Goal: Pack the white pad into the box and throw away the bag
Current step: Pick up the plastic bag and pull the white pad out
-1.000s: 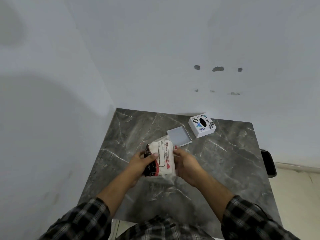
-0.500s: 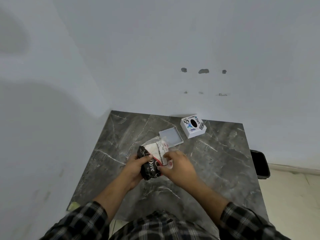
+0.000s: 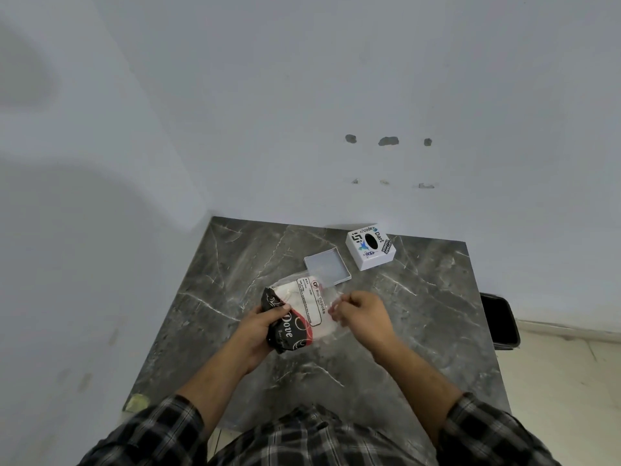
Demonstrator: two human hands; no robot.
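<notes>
A clear plastic bag (image 3: 302, 309) with black, red and white print holds a white pad and lies low over the middle of the grey marble table (image 3: 420, 331). My left hand (image 3: 258, 331) grips the bag's black left end. My right hand (image 3: 361, 314) pinches the bag's clear right edge, fingers closed on the plastic. Beyond the bag a shallow white tray-like lid (image 3: 327, 267) lies open side up. The white box (image 3: 370, 246) with stickers and a dark oval hole on top stands at the table's far edge, right of the lid.
The table sits in a corner, with pale walls at the left and behind. A black bin (image 3: 499, 321) stands on the floor off the table's right side. A small yellowish scrap (image 3: 137, 402) clings to the table's near left corner.
The bag has turned from upright to lying flat with its black end to the left. My right hand has shifted from the bag's side to its clear right edge.
</notes>
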